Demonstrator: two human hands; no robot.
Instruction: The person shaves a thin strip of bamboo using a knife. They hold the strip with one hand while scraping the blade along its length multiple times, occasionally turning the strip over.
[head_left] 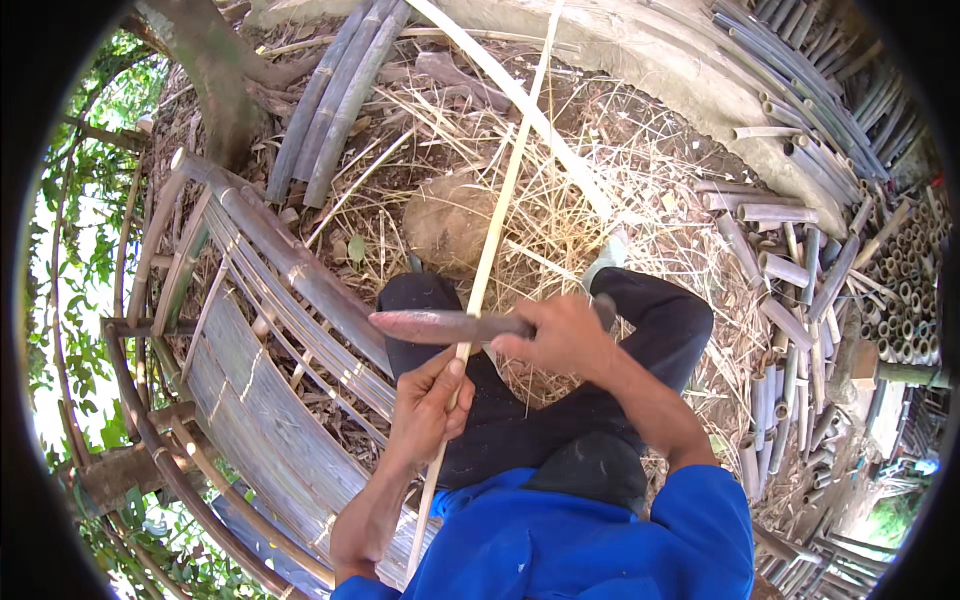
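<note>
A long, pale bamboo strip [497, 215] runs from the far edge down past my lap to my left side. My left hand [430, 405] is closed around it just below the blade, with the thumb on top. In my right hand [565, 338] is a large knife [425, 327], its broad, rust-brown blade pointing left. That blade lies across the strip and touches or nearly touches it; the exact contact at the edge cannot be made out. The fingers of my right hand wrap the handle, which they mostly hide.
Bamboo shavings [560, 220] litter the ground ahead, around a brown stone [445, 222]. A second pale strip [510, 90] slants beyond. At my left stands a bamboo bench [265, 385]. Cut bamboo pieces [785, 270] are piled on the right, and grey poles [340, 90] lie far left.
</note>
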